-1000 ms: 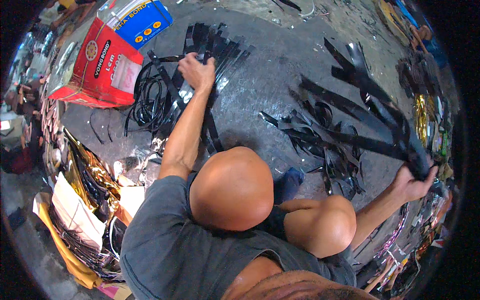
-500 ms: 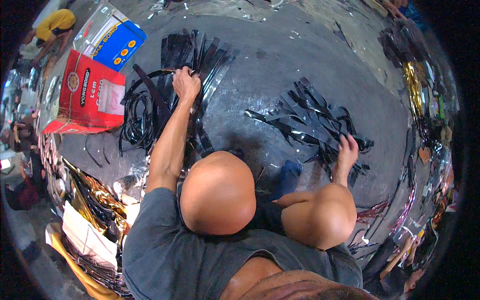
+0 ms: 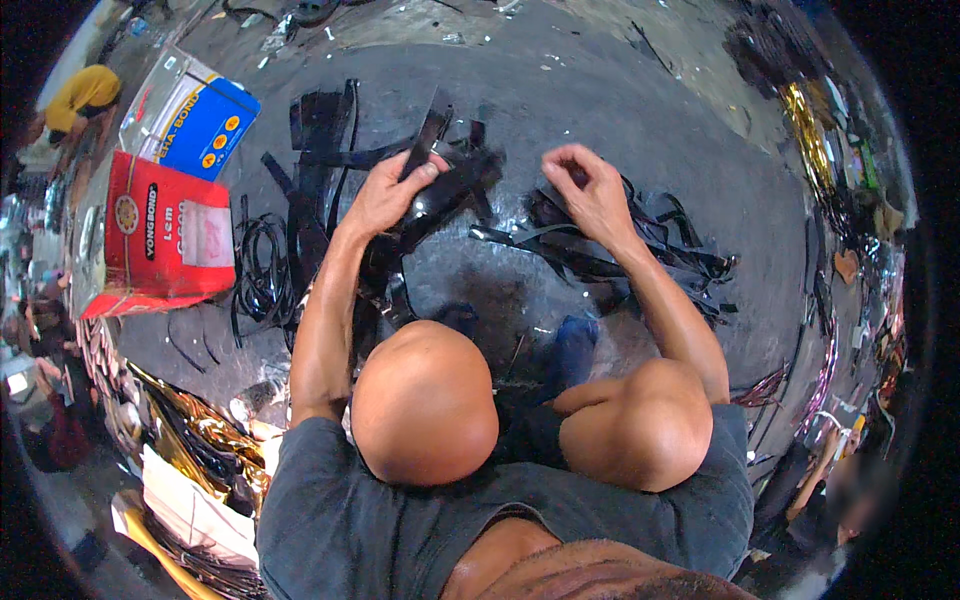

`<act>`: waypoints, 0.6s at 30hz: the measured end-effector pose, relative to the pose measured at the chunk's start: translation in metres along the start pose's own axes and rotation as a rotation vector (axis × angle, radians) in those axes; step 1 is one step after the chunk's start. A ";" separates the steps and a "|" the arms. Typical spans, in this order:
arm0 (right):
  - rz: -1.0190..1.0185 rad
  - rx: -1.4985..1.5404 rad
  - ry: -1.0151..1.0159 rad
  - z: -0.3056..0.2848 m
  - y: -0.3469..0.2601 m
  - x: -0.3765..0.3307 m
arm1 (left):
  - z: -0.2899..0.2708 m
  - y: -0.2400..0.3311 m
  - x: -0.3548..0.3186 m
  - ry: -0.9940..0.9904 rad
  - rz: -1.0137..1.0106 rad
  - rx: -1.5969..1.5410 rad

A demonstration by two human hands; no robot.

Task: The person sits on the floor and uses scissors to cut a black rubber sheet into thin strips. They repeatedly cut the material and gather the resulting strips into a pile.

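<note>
My left hand is closed around a bundle of glossy black plastic strips, thumb on top, with strip ends fanning out beyond the fingers. More black strips lie flat on the floor to its left. My right hand hangs over the near-left part of a second, loose heap of black strips. Its fingers are curled in toward the thumb, and whatever may be between them is hidden.
A red cardboard box and a blue and white box stand at the left. Beside them lies a coil of black strip. Gold foil is at lower left, more gold strips at far right. Other people sit around the edges.
My left hand has lifted and turned, raising the bundle of strips toward the right. My right hand has moved up and left from the near side of the right heap.
</note>
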State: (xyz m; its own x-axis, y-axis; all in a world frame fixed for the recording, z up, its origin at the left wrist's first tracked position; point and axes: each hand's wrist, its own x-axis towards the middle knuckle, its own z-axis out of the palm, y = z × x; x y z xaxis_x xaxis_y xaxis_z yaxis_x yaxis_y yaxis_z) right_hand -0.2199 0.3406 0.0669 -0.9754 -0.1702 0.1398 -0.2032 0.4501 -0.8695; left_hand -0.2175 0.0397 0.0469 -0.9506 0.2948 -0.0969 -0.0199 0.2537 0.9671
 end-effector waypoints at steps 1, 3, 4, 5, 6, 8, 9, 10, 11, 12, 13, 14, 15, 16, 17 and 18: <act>-0.088 -0.013 0.065 0.005 -0.009 0.005 | 0.008 -0.001 0.000 -0.041 0.013 -0.009; -0.127 0.063 0.124 0.018 -0.029 0.015 | 0.019 0.007 0.000 -0.174 -0.089 -0.026; -0.109 0.118 0.079 0.015 -0.030 0.018 | 0.024 0.004 0.003 -0.250 -0.004 -0.009; -0.092 0.171 0.039 0.012 -0.032 0.022 | 0.029 0.003 0.005 -0.291 0.016 -0.018; -0.037 0.252 -0.079 0.009 -0.029 0.026 | 0.032 0.005 0.006 -0.329 0.032 -0.023; 0.202 0.230 -0.385 -0.009 -0.019 0.032 | 0.036 0.013 0.009 -0.418 -0.027 -0.033; 0.227 0.244 -0.344 -0.012 -0.018 0.029 | 0.036 0.007 0.013 -0.421 -0.051 -0.049; 0.251 0.259 -0.309 -0.010 -0.017 0.024 | 0.036 -0.002 0.019 -0.420 -0.080 -0.065; 0.275 0.274 -0.275 -0.009 -0.014 0.020 | 0.035 -0.011 0.020 -0.417 -0.108 -0.080; 0.442 0.364 -0.185 -0.015 0.006 0.017 | 0.049 0.011 0.019 -0.137 0.188 0.236; 0.495 0.464 -0.177 -0.014 0.006 0.010 | 0.054 0.032 0.013 0.266 0.349 0.609; 0.546 0.564 -0.168 -0.014 0.004 0.002 | 0.061 0.018 0.015 0.329 0.225 0.606; 0.588 0.664 -0.157 -0.014 0.001 -0.002 | 0.066 0.006 0.021 0.396 0.107 0.605; 0.593 0.669 -0.167 -0.008 -0.006 -0.006 | 0.075 -0.003 0.022 0.303 -0.014 0.409; 0.615 0.697 -0.177 -0.001 -0.017 -0.010 | 0.088 -0.012 0.019 0.261 0.004 0.303; 0.575 0.752 -0.219 0.005 -0.018 -0.017 | 0.104 -0.014 0.018 0.211 0.020 0.191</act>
State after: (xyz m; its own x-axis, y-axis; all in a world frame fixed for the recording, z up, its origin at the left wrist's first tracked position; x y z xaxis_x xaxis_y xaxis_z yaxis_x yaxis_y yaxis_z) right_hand -0.1988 0.3307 0.0781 -0.8559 -0.2930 -0.4262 0.4813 -0.1496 -0.8637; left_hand -0.2019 0.1374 0.0070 -0.9941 0.1079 -0.0077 0.0391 0.4249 0.9044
